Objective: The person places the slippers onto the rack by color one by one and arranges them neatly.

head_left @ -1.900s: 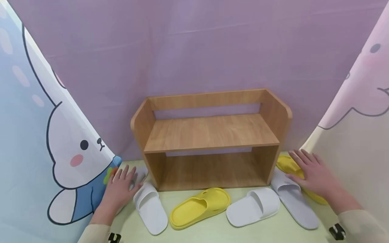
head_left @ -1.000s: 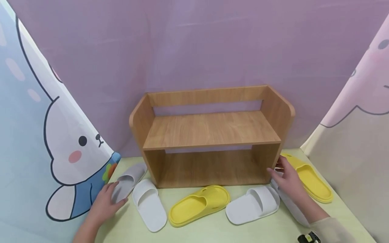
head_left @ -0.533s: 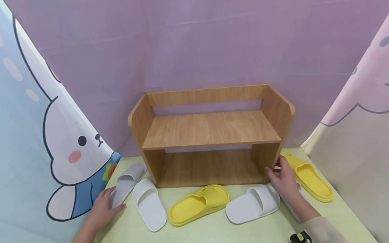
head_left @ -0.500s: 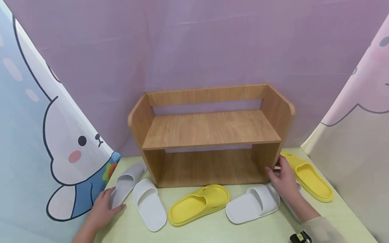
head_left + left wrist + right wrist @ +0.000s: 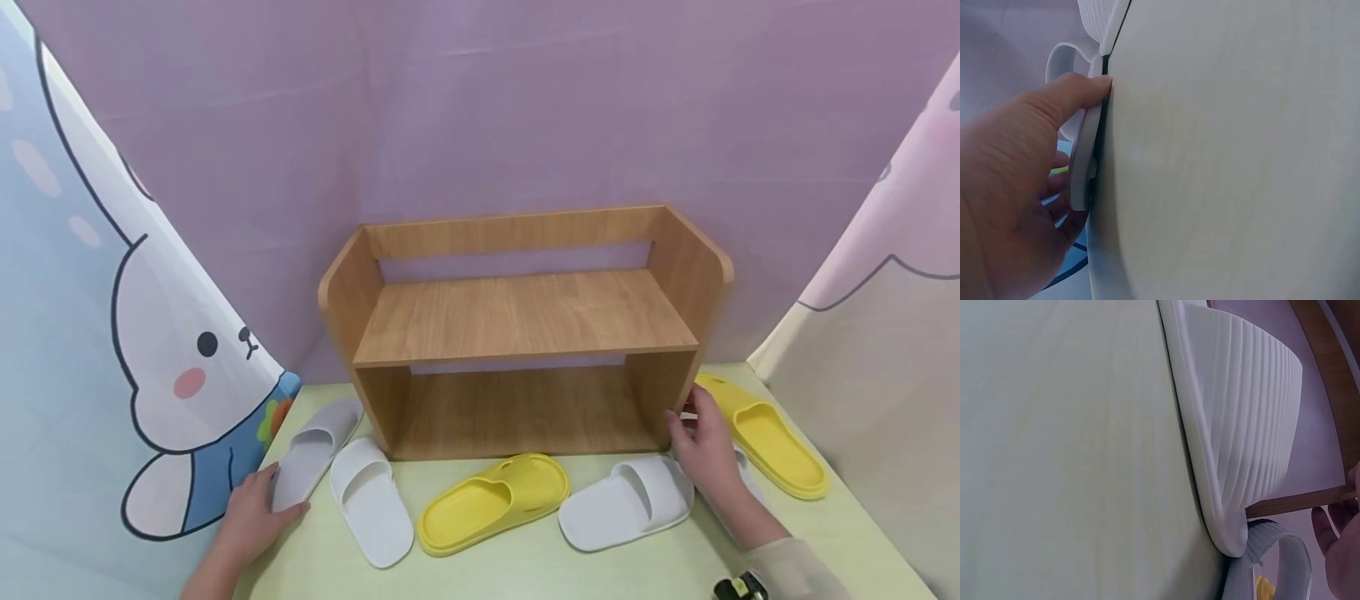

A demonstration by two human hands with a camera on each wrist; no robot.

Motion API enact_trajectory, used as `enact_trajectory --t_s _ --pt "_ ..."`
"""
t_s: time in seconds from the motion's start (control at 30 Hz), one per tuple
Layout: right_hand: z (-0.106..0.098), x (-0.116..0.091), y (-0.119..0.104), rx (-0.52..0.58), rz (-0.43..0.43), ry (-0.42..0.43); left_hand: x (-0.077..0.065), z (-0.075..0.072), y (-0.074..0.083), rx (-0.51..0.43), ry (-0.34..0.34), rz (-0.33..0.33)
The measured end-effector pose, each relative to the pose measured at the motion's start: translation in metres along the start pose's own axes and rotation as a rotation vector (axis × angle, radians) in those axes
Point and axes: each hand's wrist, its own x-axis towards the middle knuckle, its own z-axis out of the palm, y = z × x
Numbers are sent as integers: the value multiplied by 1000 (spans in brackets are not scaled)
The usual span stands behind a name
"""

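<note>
1. Left of the wooden rack (image 5: 525, 317), the left hand (image 5: 251, 517) holds a grey slipper (image 5: 303, 467) by its heel end.
2. In front of the rack, a white slipper (image 5: 375, 510), a yellow slipper (image 5: 480, 512) and another white slipper (image 5: 611, 508) lie on the table (image 5: 525, 581).
3. The right hand (image 5: 705, 450) pinches the rack's right side panel.
4. Right of the rack: a half-hidden second grey slipper (image 5: 1299, 561), then a second yellow slipper (image 5: 783, 457).
</note>
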Motion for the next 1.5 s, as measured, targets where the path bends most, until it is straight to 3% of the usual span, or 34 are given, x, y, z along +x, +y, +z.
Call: enact_trajectory --t_s 0.3,0.6,0.93,1.27,1.5 --pt "-1 -2 -2 -5 28 -9 2 -3 10 -64 -11 -77" --pt "0 -2 -1 7 25 -5 -5 -10 26 -151 180 -67" --pt "1 -1 2 -7 45 -6 -12 -15 43 -184 277 -64" --pt "1 -1 0 -9 49 -8 -17 -29 68 -209 273 -61" --pt "0 -1 -1 -13 60 -20 -22 -41 89 -220 316 -40"
